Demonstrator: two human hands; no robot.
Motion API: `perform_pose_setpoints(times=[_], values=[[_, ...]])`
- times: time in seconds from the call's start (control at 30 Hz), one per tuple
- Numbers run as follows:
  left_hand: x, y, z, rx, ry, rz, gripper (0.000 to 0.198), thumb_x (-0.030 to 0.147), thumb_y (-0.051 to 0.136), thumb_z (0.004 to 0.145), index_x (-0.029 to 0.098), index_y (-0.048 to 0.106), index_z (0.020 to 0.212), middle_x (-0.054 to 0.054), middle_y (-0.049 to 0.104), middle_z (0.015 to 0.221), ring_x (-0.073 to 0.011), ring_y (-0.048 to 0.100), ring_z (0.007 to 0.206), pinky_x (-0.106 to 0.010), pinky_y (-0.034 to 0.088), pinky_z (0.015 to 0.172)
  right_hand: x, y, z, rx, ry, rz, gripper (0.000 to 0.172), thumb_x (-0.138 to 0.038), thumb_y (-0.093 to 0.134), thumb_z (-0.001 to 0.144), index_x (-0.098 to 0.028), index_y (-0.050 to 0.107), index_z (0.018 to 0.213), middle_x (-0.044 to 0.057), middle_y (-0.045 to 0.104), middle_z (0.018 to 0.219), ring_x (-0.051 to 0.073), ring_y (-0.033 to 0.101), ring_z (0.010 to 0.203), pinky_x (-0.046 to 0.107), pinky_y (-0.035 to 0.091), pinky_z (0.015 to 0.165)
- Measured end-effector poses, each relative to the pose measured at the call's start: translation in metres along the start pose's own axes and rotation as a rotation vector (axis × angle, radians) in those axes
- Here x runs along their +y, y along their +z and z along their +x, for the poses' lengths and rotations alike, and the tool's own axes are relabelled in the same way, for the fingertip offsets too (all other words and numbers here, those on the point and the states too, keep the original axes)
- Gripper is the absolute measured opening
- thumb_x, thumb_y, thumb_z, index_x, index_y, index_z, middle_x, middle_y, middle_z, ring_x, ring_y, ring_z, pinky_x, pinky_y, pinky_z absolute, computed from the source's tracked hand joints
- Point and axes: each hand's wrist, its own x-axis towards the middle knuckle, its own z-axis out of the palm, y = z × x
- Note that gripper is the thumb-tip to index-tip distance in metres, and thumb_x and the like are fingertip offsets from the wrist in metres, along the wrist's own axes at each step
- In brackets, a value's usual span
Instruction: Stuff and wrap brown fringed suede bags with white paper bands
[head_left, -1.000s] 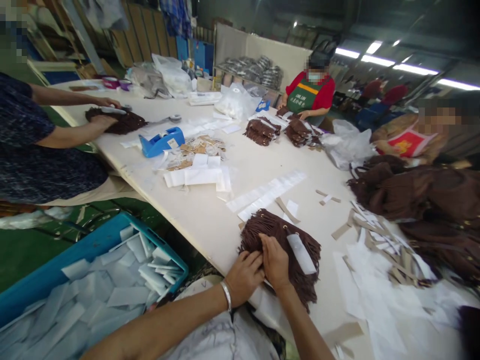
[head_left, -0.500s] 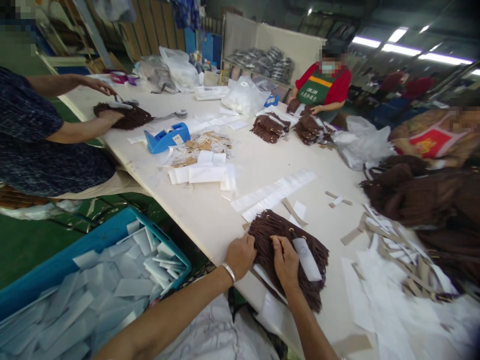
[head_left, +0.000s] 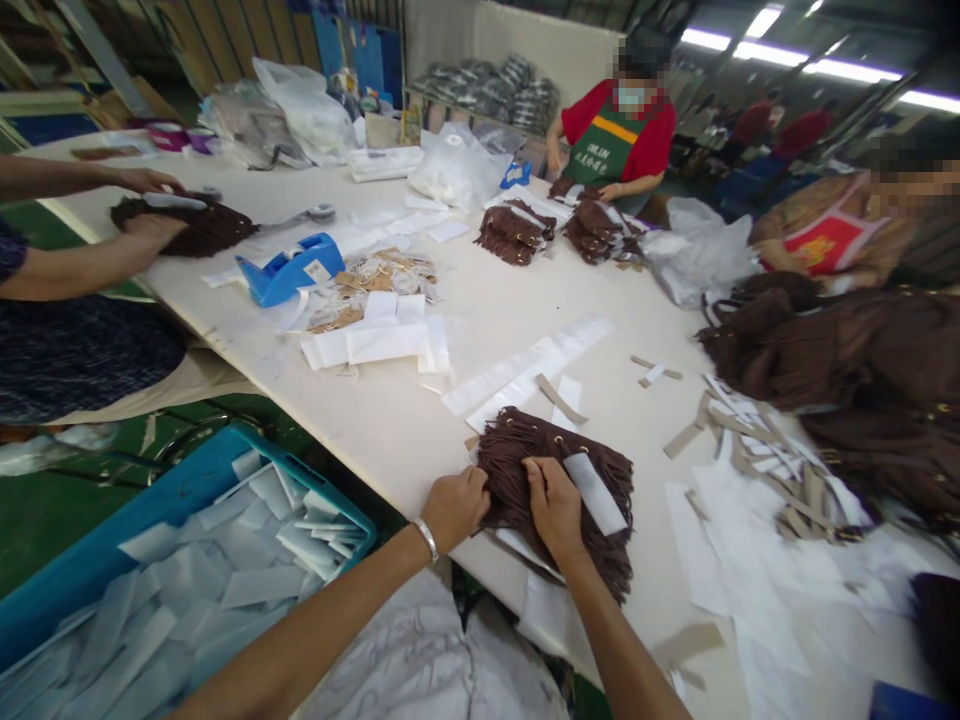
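A dark brown fringed bag with brass eyelets lies on the table near its front edge. My left hand is closed at the bag's left edge, its fingers pinching the fringe. Over the middle of the bag, my right hand is closed too, thumb and fingers gripping fringe strands. A white wrapped strip rests on the bag just right of that hand. White sheet material shows beneath the bag's lower edge.
A teal crate of white pieces stands at the lower left. On the table are a blue tape dispenser, paper scraps and grey-brown strips. Co-workers handle brown bags at the left, back and right. More brown bags are heaped right.
The camera view has shifted, so most things appear further left and slightly higher. Both my hands keep their grip on the fringe, with little movement relative to the bag.
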Motion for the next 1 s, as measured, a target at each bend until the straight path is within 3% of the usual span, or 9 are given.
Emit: perform_pose_setpoints(times=[0.17, 0.37, 0.53, 0.63, 0.77, 0.83, 0.9, 1.0], values=[[0.004, 0.000, -0.002, 0.020, -0.045, 0.008, 0.010, 0.022, 0.046, 0.092, 0.016, 0.051, 0.099, -0.006, 0.061, 0.092, -0.0207, 0.063, 0.078, -0.030, 0.047, 0.063, 0.000, 0.001, 0.001, -0.006, -0.008, -0.009, 0.026, -0.032, 0.037, 0.100, -0.020, 0.060, 0.094, 0.005, 0.062, 0.089, 0.019, 0.058, 0.087, 0.034, 0.047, 0.082], [0.007, -0.002, -0.004, 0.095, -0.023, -0.049, 0.035, 0.025, 0.048, 0.093, 0.023, 0.043, 0.128, -0.005, 0.061, 0.109, -0.0178, 0.064, 0.080, -0.027, 0.046, 0.062, -0.007, -0.005, -0.001, -0.086, -0.082, -0.004, 0.021, -0.028, 0.042, 0.098, -0.021, 0.060, 0.104, 0.007, 0.061, 0.097, 0.021, 0.058, 0.094, 0.036, 0.048, 0.086], [0.006, 0.004, -0.001, 0.157, 0.006, -0.128, 0.020, 0.014, 0.042, 0.093, 0.024, 0.056, 0.102, -0.002, 0.063, 0.096, -0.0162, 0.062, 0.081, -0.026, 0.046, 0.066, -0.008, -0.003, -0.002, -0.100, -0.080, -0.073, 0.020, -0.026, 0.040, 0.099, -0.020, 0.059, 0.104, 0.007, 0.058, 0.097, 0.021, 0.057, 0.093, 0.037, 0.048, 0.085], [0.005, 0.005, -0.002, 0.135, 0.014, -0.028, 0.018, 0.014, 0.042, 0.092, 0.023, 0.057, 0.095, -0.003, 0.062, 0.092, -0.0168, 0.061, 0.074, -0.027, 0.045, 0.062, -0.006, 0.001, -0.002, -0.082, -0.061, -0.132, 0.021, -0.025, 0.038, 0.099, -0.020, 0.058, 0.100, 0.007, 0.057, 0.094, 0.022, 0.056, 0.089, 0.038, 0.048, 0.083], [0.000, -0.019, -0.005, 0.070, 0.085, 0.097, 0.018, 0.013, 0.045, 0.090, 0.024, 0.059, 0.094, -0.004, 0.061, 0.089, -0.0177, 0.058, 0.066, -0.030, 0.045, 0.060, -0.005, 0.002, -0.002, -0.057, -0.059, -0.138, 0.023, -0.024, 0.035, 0.100, -0.021, 0.057, 0.095, 0.006, 0.056, 0.090, 0.021, 0.056, 0.086, 0.035, 0.049, 0.080], [0.003, -0.040, -0.005, 0.099, 0.134, 0.078, 0.020, 0.012, 0.046, 0.087, 0.024, 0.061, 0.093, -0.005, 0.062, 0.090, -0.0197, 0.060, 0.074, -0.034, 0.049, 0.067, -0.006, 0.002, -0.002, -0.047, -0.062, -0.124, 0.023, -0.023, 0.035, 0.100, -0.021, 0.057, 0.094, 0.006, 0.056, 0.088, 0.020, 0.056, 0.083, 0.034, 0.049, 0.077], [0.014, -0.057, 0.001, 0.212, 0.173, 0.003, 0.025, 0.012, 0.045, 0.088, 0.022, 0.063, 0.102, -0.008, 0.063, 0.102, -0.0230, 0.061, 0.092, -0.039, 0.051, 0.082, -0.006, 0.001, -0.003, -0.042, -0.056, -0.103, 0.023, -0.022, 0.035, 0.099, -0.021, 0.057, 0.092, 0.005, 0.056, 0.087, 0.020, 0.056, 0.082, 0.034, 0.049, 0.076], [0.041, -0.061, 0.020, 0.364, 0.250, -0.128, 0.040, 0.017, 0.040, 0.093, 0.018, 0.050, 0.132, -0.013, 0.051, 0.136, -0.0254, 0.048, 0.126, -0.043, 0.042, 0.105, -0.005, 0.000, -0.003, -0.039, -0.040, -0.021, 0.023, -0.022, 0.036, 0.098, -0.020, 0.058, 0.091, 0.005, 0.057, 0.087, 0.019, 0.055, 0.082, 0.034, 0.050, 0.077]])
